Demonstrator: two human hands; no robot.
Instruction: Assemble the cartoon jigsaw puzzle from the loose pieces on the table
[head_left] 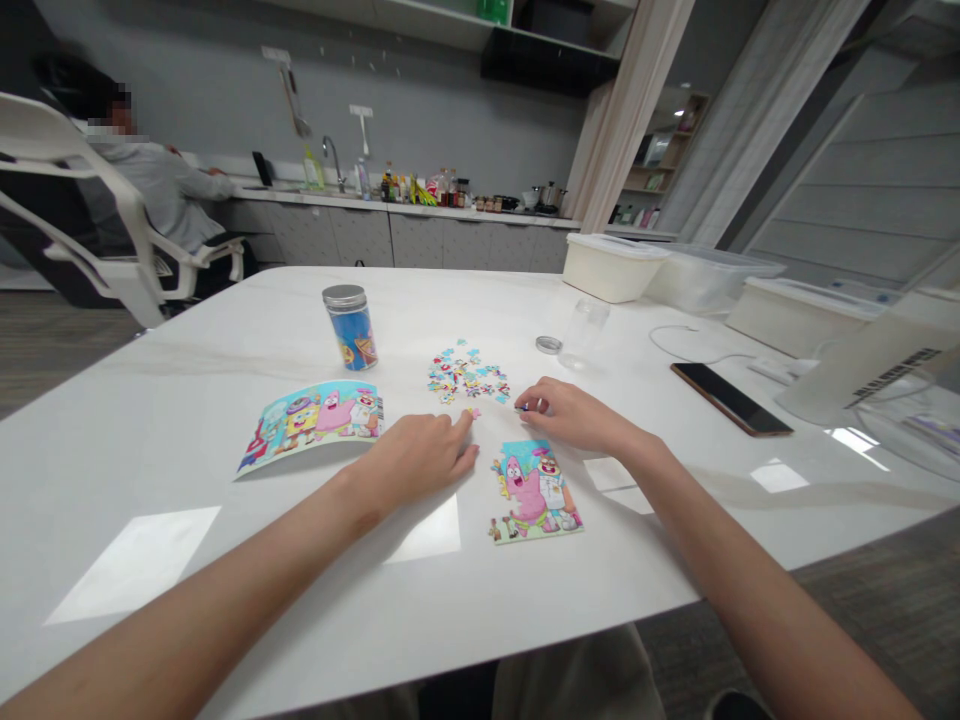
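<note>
The left hand lies palm down on the white stone worktop, loosely open, its index fingertip resting on a small pink jigsaw piece without gripping it. The right hand curls inward, thumb and forefinger apparently pinching a tiny dark piece, though it is too small to tell for sure. A loose heap of jigsaw pieces lies just beyond both hands' fingertips, with nothing between. Just below the gap between the hands sits an assembled cartoon puzzle section, its long axis running roughly toward the person. Farther left lie a curled picture sheet and a blue canister; past the right hand stand a clear jar and a metal lid.
</note>
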